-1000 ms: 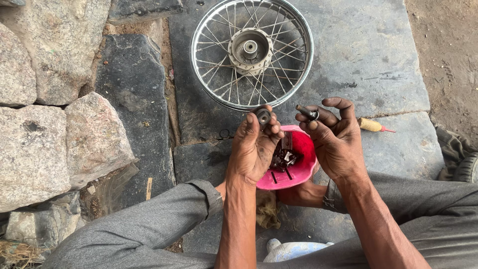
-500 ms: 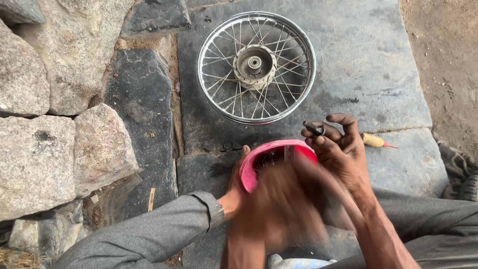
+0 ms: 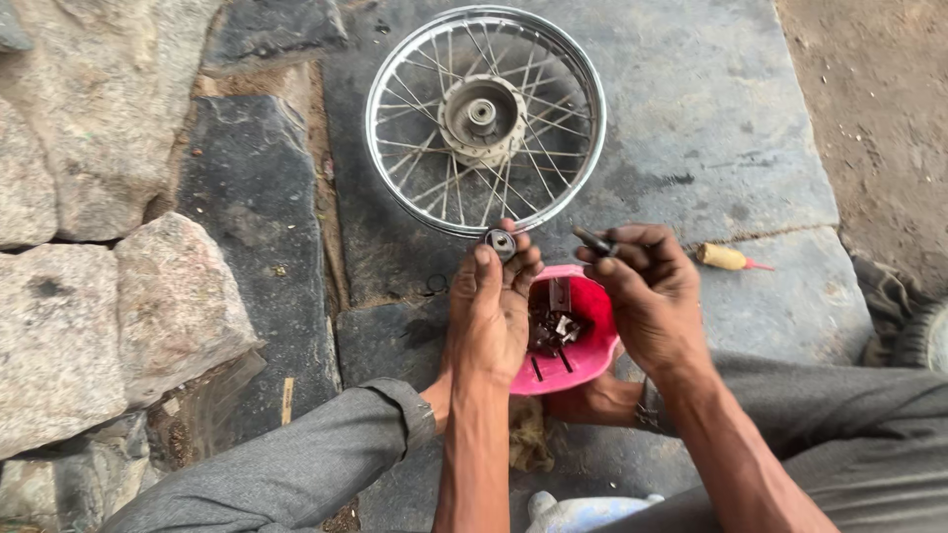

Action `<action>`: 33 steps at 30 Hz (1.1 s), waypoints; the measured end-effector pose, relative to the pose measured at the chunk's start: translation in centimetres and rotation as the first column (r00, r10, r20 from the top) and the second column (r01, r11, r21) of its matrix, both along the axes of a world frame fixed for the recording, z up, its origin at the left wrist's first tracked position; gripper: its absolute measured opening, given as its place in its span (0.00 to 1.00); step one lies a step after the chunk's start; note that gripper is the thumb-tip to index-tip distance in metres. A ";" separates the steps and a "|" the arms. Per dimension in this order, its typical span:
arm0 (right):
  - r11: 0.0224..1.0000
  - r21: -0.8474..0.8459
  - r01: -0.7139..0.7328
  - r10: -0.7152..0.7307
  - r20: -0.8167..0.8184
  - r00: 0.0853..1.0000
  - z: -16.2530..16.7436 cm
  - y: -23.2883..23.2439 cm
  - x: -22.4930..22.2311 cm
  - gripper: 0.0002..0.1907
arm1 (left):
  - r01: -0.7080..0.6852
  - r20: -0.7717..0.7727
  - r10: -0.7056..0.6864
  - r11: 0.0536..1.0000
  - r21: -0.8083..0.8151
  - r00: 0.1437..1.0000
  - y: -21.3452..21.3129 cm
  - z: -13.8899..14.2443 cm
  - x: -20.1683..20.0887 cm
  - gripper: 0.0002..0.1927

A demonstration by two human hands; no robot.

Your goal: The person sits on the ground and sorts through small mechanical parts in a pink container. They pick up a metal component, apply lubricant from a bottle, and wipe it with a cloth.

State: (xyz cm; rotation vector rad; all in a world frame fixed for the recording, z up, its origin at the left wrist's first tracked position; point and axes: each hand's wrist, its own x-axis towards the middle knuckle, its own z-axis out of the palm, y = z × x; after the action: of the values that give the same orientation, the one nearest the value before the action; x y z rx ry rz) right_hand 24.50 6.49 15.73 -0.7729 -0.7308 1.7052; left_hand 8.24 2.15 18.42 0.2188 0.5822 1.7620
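Note:
My left hand (image 3: 489,316) holds a small round metal bearing (image 3: 501,242) up at its fingertips. My right hand (image 3: 647,296) grips a short dark metal rod (image 3: 592,240) between thumb and fingers. Both hands hover over a pink plastic bowl (image 3: 592,301) that holds several small dark metal parts (image 3: 553,331). A spoked metal wheel (image 3: 484,118) with a hub at its centre lies flat on the stone slab just beyond the hands.
A screwdriver with a yellow handle (image 3: 726,259) lies on the slab to the right. Large rough stones (image 3: 89,316) line the left side. My grey trouser legs (image 3: 296,474) frame the bowl. A small ring (image 3: 434,286) lies left of the bowl.
My left hand swept down past the bowl and came back up with the bearing at its fingertips. The right hand stayed near the bowl holding the rod.

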 end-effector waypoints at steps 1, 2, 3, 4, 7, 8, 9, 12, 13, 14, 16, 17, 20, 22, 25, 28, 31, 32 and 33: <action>0.998 0.053 0.019 -0.024 0.088 0.996 -0.5 -0.1 -0.3 0.15 | 0.015 0.009 -0.015 0.999 -0.042 1.000 0.6 -1.6 0.2 0.18; 0.994 0.107 0.032 -0.051 0.175 0.983 -1.0 -0.3 -0.6 0.14 | 0.030 0.018 -0.029 0.996 -0.086 0.999 0.8 -3.2 0.4 0.16; 0.986 0.163 0.039 -0.081 0.259 0.963 -1.6 -0.5 -0.9 0.13 | 0.052 0.061 -0.046 0.994 -0.097 0.997 0.9 -4.7 0.8 0.16; 0.977 0.205 0.057 -0.116 0.291 0.950 -2.2 -0.7 -1.2 0.13 | 0.073 0.103 -0.063 0.992 -0.104 0.993 1.0 -5.9 1.1 0.16; 0.933 0.353 0.064 -0.221 0.424 0.879 -3.5 -1.1 -1.9 0.11 | 0.132 0.150 -0.121 0.989 -0.061 0.981 0.3 -7.9 2.2 0.16; 0.909 0.416 0.034 -0.255 0.491 0.833 -3.6 -1.1 -2.0 0.10 | 0.153 0.151 -0.146 0.988 -0.032 0.978 0.1 -8.1 2.4 0.17; 0.877 0.480 -0.003 -0.300 0.553 0.777 -3.6 -1.0 -2.0 0.09 | 0.182 0.087 -0.174 0.980 -0.086 0.981 0.1 -8.1 2.7 0.17; 0.827 0.541 -0.156 -0.403 0.762 0.508 -2.8 -0.3 -2.1 0.09 | 0.214 -0.046 -0.231 0.948 -0.237 0.972 0.6 -8.2 3.1 0.17; 0.819 0.548 -0.168 -0.396 0.753 0.526 -2.5 0.0 -2.0 0.10 | 0.192 -0.051 -0.214 0.940 -0.281 0.975 0.9 -8.5 3.1 0.17; 0.810 0.557 -0.181 -0.389 0.742 0.546 -2.1 0.2 -1.9 0.10 | 0.167 -0.060 -0.196 0.932 -0.322 0.979 1.4 -9.0 3.2 0.17; 0.799 0.555 -0.232 -0.344 0.738 0.580 -2.1 0.8 -1.5 0.11 | 0.113 -0.050 -0.133 0.951 -0.289 0.990 1.8 -10.2 3.1 0.15; 0.796 0.543 -0.268 -0.304 0.742 0.598 -2.4 1.2 -1.1 0.12 | 0.078 -0.050 -0.097 0.953 -0.292 0.994 1.8 -10.9 2.9 0.13; 0.920 0.368 -0.136 -0.228 0.784 0.577 -5.6 2.9 0.2 0.12 | 0.082 -0.074 -0.110 0.947 -0.309 0.991 1.4 -12.5 2.0 0.10; 0.899 0.437 0.022 -0.390 0.778 0.492 -9.1 5.4 2.1 0.09 | 0.117 -0.044 -0.136 0.948 -0.297 0.990 0.8 -12.7 1.4 0.11; 0.864 0.097 0.495 -0.388 0.755 0.529 -14.5 9.4 5.9 0.18 | 0.125 -0.031 -0.145 0.926 -0.356 0.989 0.5 -11.8 1.0 0.12; 0.502 -0.423 0.754 -0.338 0.707 0.621 -18.0 11.6 10.8 0.22 | 0.157 -0.041 -0.185 0.913 -0.376 0.982 0.5 -10.4 1.1 0.13; 0.261 -0.625 0.736 -0.456 0.592 0.665 -20.0 11.6 14.2 0.30 | 0.201 -0.032 -0.220 0.933 -0.299 0.975 0.7 -9.4 1.2 0.14; 0.243 -0.662 0.710 -0.457 0.567 0.685 -20.4 11.5 14.7 0.31 | 0.212 -0.026 -0.227 0.940 -0.267 0.974 0.6 -9.3 1.3 0.14; 0.232 -0.665 0.710 -0.423 0.588 0.689 -20.9 11.5 14.6 0.29 | 0.196 -0.065 -0.223 0.937 -0.288 0.973 0.5 -9.2 1.3 0.14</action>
State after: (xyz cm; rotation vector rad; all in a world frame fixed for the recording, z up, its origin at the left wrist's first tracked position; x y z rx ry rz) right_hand 39.14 17.98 -5.18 -1.7972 0.3994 1.1328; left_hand 9.56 2.65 9.23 0.1624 0.8404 1.4491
